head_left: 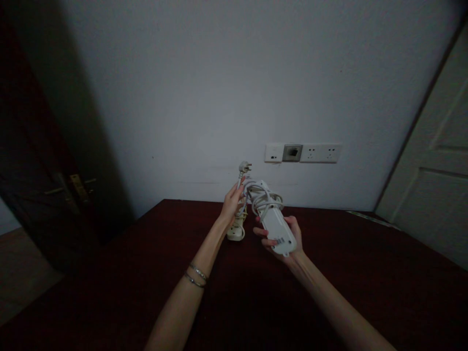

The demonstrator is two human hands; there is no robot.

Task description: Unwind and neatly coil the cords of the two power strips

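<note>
My right hand (288,236) is closed around the lower end of a white power strip (276,226), its labelled back turned up. The strip's white cord (268,199) is wound in loops about its far end. My left hand (231,202) grips the cord just below the plug (244,167), whose metal prongs point to the right. Behind and below my left hand, a second, cream-coloured power strip (235,233) rests on the dark red table (234,292), with cord wrapped around it and partly hidden by the hand.
On the wall behind, a row of plates holds a small socket plate (273,153), a grey plate (293,153) and white power outlets (321,153). A dark door with a handle (78,187) stands at left, a pale panelled door (431,170) at right. Something flat (371,219) lies along the table's back right edge.
</note>
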